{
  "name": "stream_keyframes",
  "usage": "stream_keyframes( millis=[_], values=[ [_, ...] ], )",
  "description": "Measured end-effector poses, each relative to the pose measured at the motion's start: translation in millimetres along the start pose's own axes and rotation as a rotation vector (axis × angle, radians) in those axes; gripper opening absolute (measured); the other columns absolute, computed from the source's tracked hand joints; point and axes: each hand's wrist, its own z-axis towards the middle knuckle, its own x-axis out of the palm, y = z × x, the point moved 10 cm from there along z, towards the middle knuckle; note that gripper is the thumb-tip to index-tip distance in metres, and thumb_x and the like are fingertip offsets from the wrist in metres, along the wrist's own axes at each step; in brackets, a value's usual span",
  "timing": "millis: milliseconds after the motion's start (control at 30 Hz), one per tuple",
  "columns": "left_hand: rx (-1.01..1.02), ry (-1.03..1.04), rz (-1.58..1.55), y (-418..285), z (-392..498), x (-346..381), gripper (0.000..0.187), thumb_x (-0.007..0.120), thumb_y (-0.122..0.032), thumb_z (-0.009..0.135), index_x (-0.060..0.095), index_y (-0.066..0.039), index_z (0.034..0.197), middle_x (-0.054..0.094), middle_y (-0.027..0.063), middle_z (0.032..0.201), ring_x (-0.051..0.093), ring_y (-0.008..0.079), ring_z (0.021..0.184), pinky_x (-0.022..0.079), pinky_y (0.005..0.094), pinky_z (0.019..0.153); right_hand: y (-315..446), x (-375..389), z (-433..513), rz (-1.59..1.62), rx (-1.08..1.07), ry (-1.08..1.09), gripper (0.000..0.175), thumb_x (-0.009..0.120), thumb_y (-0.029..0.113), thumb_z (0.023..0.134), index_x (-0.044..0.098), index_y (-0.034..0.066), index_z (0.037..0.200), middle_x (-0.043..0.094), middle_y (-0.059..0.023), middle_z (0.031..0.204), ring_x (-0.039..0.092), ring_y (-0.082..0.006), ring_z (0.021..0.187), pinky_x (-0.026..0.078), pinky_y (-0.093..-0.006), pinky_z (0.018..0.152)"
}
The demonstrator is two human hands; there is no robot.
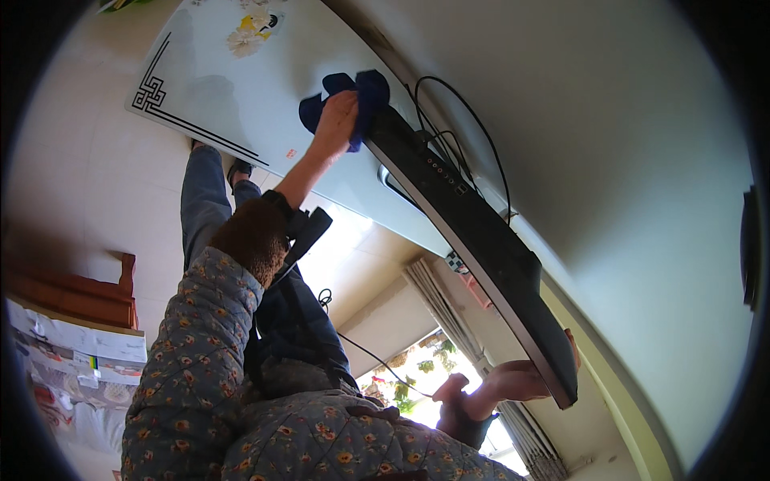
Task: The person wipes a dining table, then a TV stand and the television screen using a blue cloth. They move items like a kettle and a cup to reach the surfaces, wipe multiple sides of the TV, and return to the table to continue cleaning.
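Note:
A dark blue cloth (374, 99) is bunched under my left hand (338, 123), which presses it over the upper end of a flat-screen television (475, 240). The set is seen edge-on, with its silver-grey bezel facing me and a row of ports on its black back. At the other end, my right hand (517, 380) grips the television's side edge, its fingertips showing behind. The television's base, partly hidden, rests on a glossy pale cabinet top (252, 114) with a black fretwork border. A black device is strapped to my left wrist.
Black cables (499, 144) loop behind the television along the pale wall (613, 180). White and yellow flower decorations (249, 36) mark the far cabinet top. A wooden piece of furniture (78, 294) stands at left. Grey curtains (445, 294) hang beside a bright window. A thin cord (379, 361) crosses near my body.

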Motion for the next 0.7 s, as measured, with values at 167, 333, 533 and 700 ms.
stream_keyframes(
  millis=[167,333,533,700],
  values=[
    [0.593,-0.088,0.415,-115,-53,22,0.029,0.061,-0.004,0.079,0.063,0.003,0.108,0.062,0.0181,0.112,0.056,0.0344,0.109,0.043,0.0479,0.095,-13,-8,-1,0.095,0.154,0.018,0.053,0.020,0.038,0.107,0.057,0.0011,0.117,0.053,-0.0127,0.113,0.059,-0.0227,0.107,0.051,-0.0404,0.100],
    [0.819,-0.053,0.332,-238,-95,38,0.019,0.063,-0.009,0.080,0.066,0.000,0.097,0.065,0.0136,0.104,0.060,0.0325,0.099,0.044,0.0452,0.089,-9,-10,-3,0.118,0.150,0.002,0.059,0.022,0.040,0.106,0.065,-0.0006,0.107,0.059,-0.0130,0.107,0.056,-0.0236,0.102,0.044,-0.0401,0.098],
    [0.062,0.561,-0.359,-318,-119,63,0.023,0.050,-0.015,0.102,0.063,-0.001,0.115,0.062,0.0158,0.119,0.058,0.0263,0.111,0.045,0.0374,0.096,13,-9,5,-0.156,0.006,0.046,0.057,0.023,0.032,0.104,0.070,0.0001,0.104,0.065,-0.0137,0.103,0.055,-0.0288,0.102,0.036,-0.0429,0.099],
    [-0.180,0.601,-1.358,-351,-125,10,0.056,0.040,-0.036,0.104,0.032,-0.004,0.149,0.042,0.0179,0.150,0.048,0.0292,0.133,0.036,0.0438,0.114,28,-8,15,-0.138,-0.112,0.135,0.046,0.028,0.027,0.104,0.069,0.0044,0.108,0.069,-0.0096,0.104,0.056,-0.0257,0.099,0.032,-0.0384,0.095]
  ],
)
